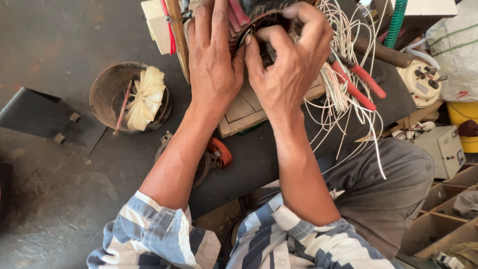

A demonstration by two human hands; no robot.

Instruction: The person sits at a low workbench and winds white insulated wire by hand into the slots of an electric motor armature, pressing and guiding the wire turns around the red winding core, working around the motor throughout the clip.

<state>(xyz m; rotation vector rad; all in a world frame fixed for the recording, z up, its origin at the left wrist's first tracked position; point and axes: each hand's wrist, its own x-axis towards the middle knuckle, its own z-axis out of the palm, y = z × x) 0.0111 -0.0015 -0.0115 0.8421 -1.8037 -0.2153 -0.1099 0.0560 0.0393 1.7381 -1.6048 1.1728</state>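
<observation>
Striped blue-and-white sleeves (279, 239) fill the bottom centre of the frame, both forearms running up to the top centre. Left hand (214, 60) lies flat with fingers stretched upward along the side of a dark motor stator (256, 12) at the top edge, palm pressed to it, thumb touching the right hand. Right hand (291, 55) is curled tight, thumb and forefinger pinched at the stator's opening; what exactly it pinches is hidden by the fingers, cannot tell. Stator sits on a small wooden block (244, 112) just below the hands, mostly covered by them. Bundle of thin white wires (343, 94) spills from the stator to the right, trailing down over grey trousers (393, 184). Red-handled pliers (361, 82) lie among the wires, just right of the right hand. Wooden stick (177, 35) with a red wire stands left of the left hand, touching a cream box (157, 25) at the top. Upper left: round dark metal housing (107, 92) holding a cream plastic fan (146, 97). Below the left forearm, a coil of copper winding (220, 152) on a metal part. Right edge: cream meter-like device (423, 82), grey box with switches (443, 149), yellow container (463, 117). Green hose (397, 22) at top right. Dark stained floor (45, 199) on the left.
</observation>
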